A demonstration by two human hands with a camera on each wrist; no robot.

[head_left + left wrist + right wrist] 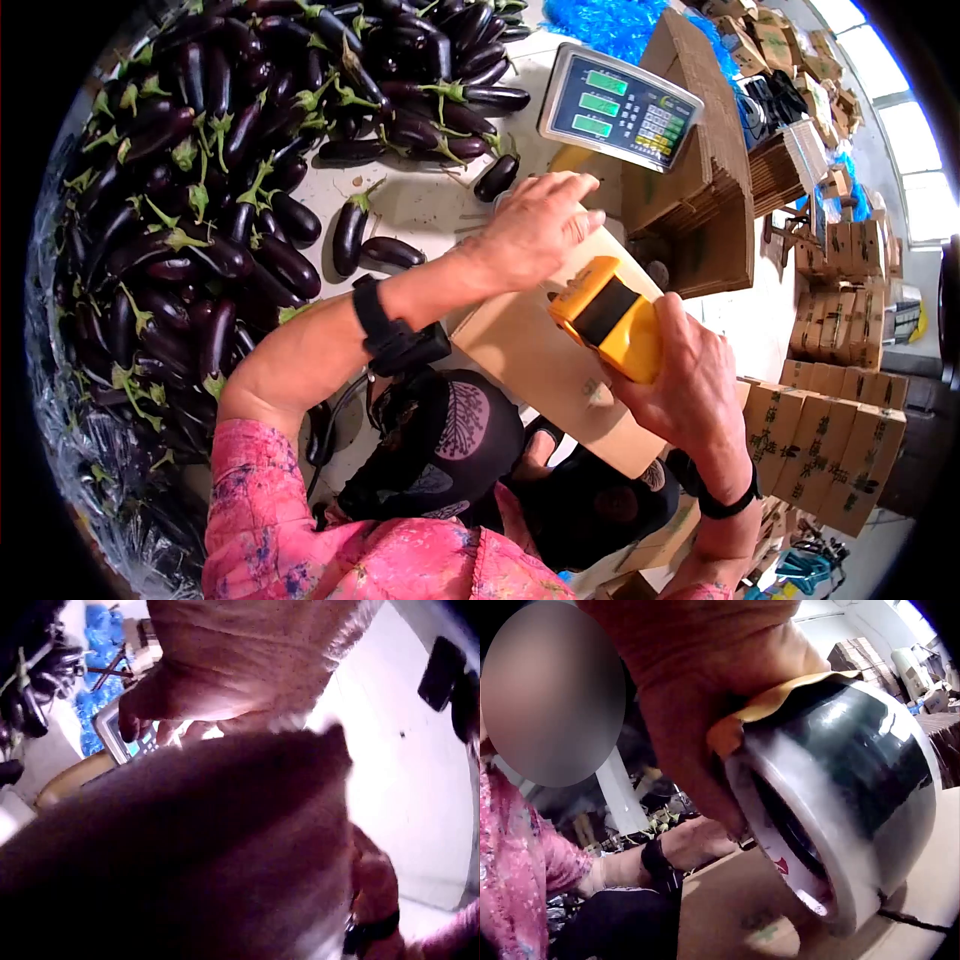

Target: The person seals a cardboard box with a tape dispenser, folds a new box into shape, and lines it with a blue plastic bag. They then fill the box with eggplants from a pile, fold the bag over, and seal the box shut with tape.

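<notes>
Along the left side, a broad pile of eggplants (285, 265) spreads over a pale surface, with crumpled clear plastic (100, 470) at its outer edge. Two loose eggplants (347, 238) lie just beside the pile, near the person's left forearm, which wears a black strap (370, 312) and comes out of a pink patterned sleeve (260, 480). Next comes the left hand (535, 230), resting on the far end of a brown carton (530, 350), its fingers stretched out and gripping nothing. That carton lies slantwise in front of the person, between the two arms. Beyond the left hand stands a scale display (620, 105) with three lit green windows. Over the carton is a yellow tape dispenser (637, 335), grasped by the right hand (690, 385); the right wrist view shows its wide tape roll (847, 757) close to the cardboard, whether touching I cannot tell. Farther right stands a large open cardboard box (735, 215), then stacked cartons (820, 450) marked with dark print.
</notes>
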